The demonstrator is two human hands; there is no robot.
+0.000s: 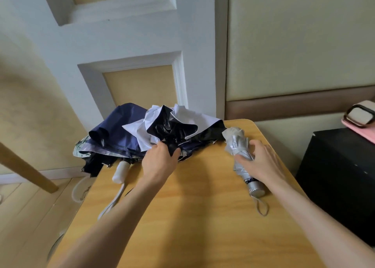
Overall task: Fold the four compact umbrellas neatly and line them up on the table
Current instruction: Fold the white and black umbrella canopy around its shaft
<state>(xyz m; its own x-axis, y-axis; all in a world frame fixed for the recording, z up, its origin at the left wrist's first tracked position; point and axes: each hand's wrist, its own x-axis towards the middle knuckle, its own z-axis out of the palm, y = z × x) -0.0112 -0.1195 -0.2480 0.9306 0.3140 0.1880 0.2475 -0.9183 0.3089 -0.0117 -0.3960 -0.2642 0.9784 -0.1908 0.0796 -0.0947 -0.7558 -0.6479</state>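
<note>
Wooden table [192,217] pushed up against a white panelled door [125,34], with padded wall panels off to the right. Three of the umbrellas are dumped in a messy heap at the table's far left corner, fabric all loose. The navy umbrella [119,129] is on the left of the heap and partly hangs over the left edge. The black-and-white umbrella [172,123] lies on top toward the middle of the far edge, and a patterned umbrella [83,148] peeks out underneath at the left. A white handle [121,171] sticks out of the heap toward the camera, its strap trailing along the left edge (can't tell which umbrella it belongs to).

The left hand [160,160] is pinching the dark fabric at the near side of the black-and-white umbrella, thumb and fingers closed on it.

The silver umbrella [238,146] is already rolled up and lies along the right edge, handle and wrist loop pointing at the camera. The right hand [261,160] is wrapped around its middle.

A black box [341,176] sits just beside the table on the right.
</note>
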